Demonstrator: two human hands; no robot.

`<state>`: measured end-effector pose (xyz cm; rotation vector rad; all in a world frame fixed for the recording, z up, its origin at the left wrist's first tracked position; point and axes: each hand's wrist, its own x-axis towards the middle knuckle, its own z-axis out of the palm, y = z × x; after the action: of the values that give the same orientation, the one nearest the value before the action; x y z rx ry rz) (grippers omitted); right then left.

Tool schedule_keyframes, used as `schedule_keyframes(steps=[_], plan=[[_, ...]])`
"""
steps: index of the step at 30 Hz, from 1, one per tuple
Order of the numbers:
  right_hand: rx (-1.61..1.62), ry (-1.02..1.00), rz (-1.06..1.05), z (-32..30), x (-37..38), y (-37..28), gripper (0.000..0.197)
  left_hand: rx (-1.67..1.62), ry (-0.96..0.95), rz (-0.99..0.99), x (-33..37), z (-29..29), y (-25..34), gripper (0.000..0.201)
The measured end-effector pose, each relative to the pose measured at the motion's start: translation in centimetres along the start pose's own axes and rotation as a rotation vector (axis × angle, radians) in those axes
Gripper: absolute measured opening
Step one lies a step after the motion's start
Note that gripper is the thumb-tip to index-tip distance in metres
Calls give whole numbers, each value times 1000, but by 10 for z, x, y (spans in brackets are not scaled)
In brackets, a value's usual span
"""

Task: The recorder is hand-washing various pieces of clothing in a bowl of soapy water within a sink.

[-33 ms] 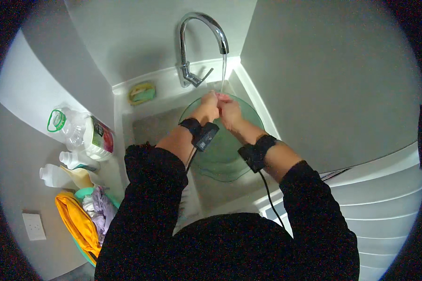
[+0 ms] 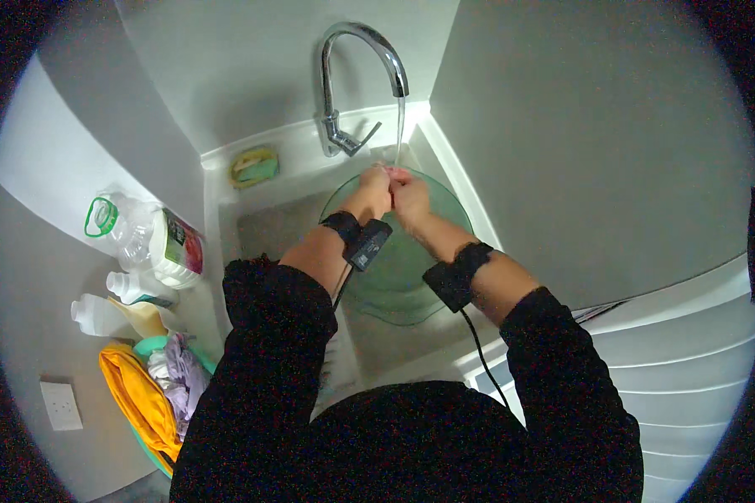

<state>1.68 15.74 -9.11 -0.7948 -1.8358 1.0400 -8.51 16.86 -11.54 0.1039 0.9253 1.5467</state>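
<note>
Under the stream from the chrome faucet (image 2: 365, 33), my left hand (image 2: 372, 191) and my right hand (image 2: 409, 198) meet with fingers closed together. A small pinkish patch shows between the fingertips, too small to tell whether it is skin or an object. Both hands are over the far part of a round, clear greenish basin (image 2: 394, 289), which stands in the white sink (image 2: 470, 197). Water runs onto the fingers. Each wrist wears a black strap with a small box and a cable.
A green-and-yellow sponge-like item (image 2: 254, 168) lies at the sink's back left corner. Along the left stand a clear jug with a green handle (image 2: 130, 230), a white labelled bottle (image 2: 176, 249), smaller white bottles (image 2: 138, 287) and a green tub holding orange cloth (image 2: 143, 398).
My right wrist has turned slightly, shifting its black box a little to the left. The hands stay together under the water.
</note>
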Motion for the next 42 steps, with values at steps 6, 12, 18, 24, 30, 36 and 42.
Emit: schedule_keyframes(steps=[6,12,18,24,30,36,42], plan=[[-385,-19,72,-30,11,-9,23,273,133,6,-16,41,-13,26],[-198,36,250,-14,36,11,25,-109,1,25,-5,32,-4,25],[1145,-64,580,-29,36,32,20,-338,-78,139,-39,55,-21,18],[1335,-217,733,-36,42,37,25,-321,-32,135,-39,52,-25,10],[760,18,803,-15,62,63,22,-163,19,125,-23,37,-33,10],[487,175,723,-6,61,83,24,-54,-102,34,-6,35,-30,21],[1390,-119,730,-9,38,43,31,-115,-63,55,14,43,-19,30]])
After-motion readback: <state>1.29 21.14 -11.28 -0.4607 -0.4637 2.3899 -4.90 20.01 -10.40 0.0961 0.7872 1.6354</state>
